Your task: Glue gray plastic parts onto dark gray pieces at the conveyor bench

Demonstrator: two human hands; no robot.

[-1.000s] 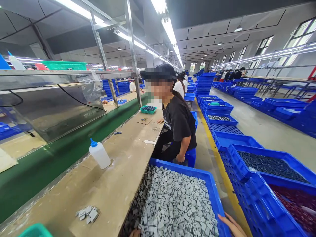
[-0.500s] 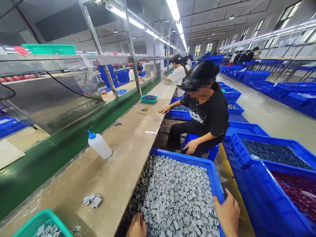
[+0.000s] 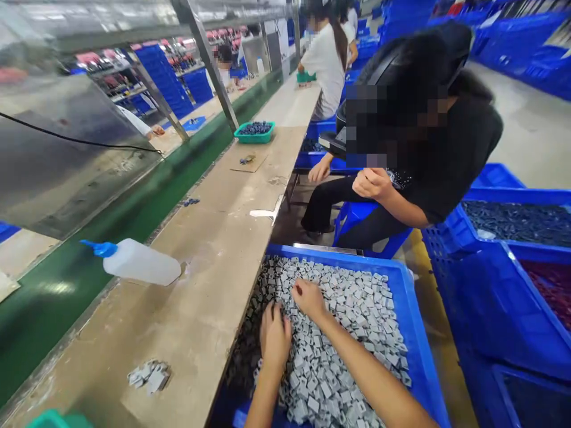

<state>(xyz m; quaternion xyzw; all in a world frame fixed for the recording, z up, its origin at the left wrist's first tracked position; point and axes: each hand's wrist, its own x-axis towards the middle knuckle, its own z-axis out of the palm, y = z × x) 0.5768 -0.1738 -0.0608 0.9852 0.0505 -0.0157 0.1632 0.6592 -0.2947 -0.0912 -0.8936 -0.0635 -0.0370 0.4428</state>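
Note:
A blue crate (image 3: 417, 333) heaped with small grey block parts (image 3: 352, 309) sits against the near edge of the workbench (image 3: 223, 232). My left hand (image 3: 274, 334) lies palm down on the pile at the crate's left side, its fingertips dug in among the parts. Just right of it and a little farther in, my right hand (image 3: 310, 297) has its fingers curled down into the parts. Whether either hand has hold of a part is hidden. A small heap of the same grey parts (image 3: 149, 375) lies on the bench to the left.
A white squeeze bottle with a blue cap (image 3: 143, 263) stands on the bench beside the green conveyor belt (image 3: 111, 235). A co-worker in black (image 3: 446, 160) sits close on a blue stool (image 3: 361, 217). More blue crates (image 3: 513, 238) line the right; a teal basket (image 3: 254, 132) stands farther along.
The view has tipped downward. Both my hands moved from the crate's near rim forward into the grey parts. The co-worker in black has bent forward and raised one hand.

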